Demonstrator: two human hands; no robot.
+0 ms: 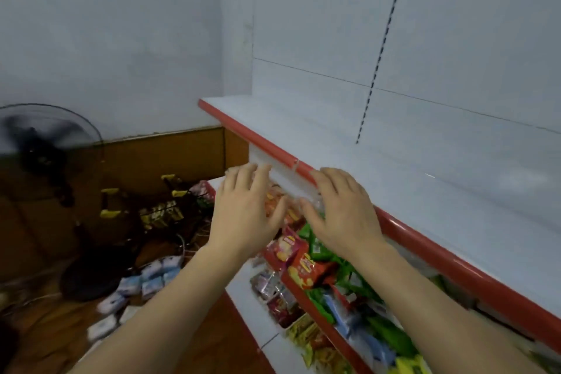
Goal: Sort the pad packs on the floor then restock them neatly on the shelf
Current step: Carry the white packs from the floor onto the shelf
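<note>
2 bare hands reach up to the front of a white shelf (394,185) with a red edge (261,140). The left hand (243,215) has its fingers straight and spread. It holds nothing. The tips of those fingers sit just under the red edge, near a pale strip that hangs below it. The right hand (340,212) lies flat too, with fingers loose and a little bent. Its fingertips are right at the red edge, and it is hard to tell if they touch it. A bit of something clear and shiny shows by the right thumb, but the blur hides what it is, so I cannot tell if the thumb pinches it.

The white top of the shelf runs back from the right fingers to a white wall with a dark slotted strip (379,61).

Under both hands, on the lower shelves, lie snack bags (303,264) in red, green, yellow and blue, all mixed up.

The pad packs (151,279) are far below and to the left of the left fingers, down on the brown floor (45,328). They are small, white and light blue, and they lie in a loose row, some touching.

Further left of the fingers stands a black fan (39,143). Near it is a dark wire rack (158,209) with yellow tags.
</note>
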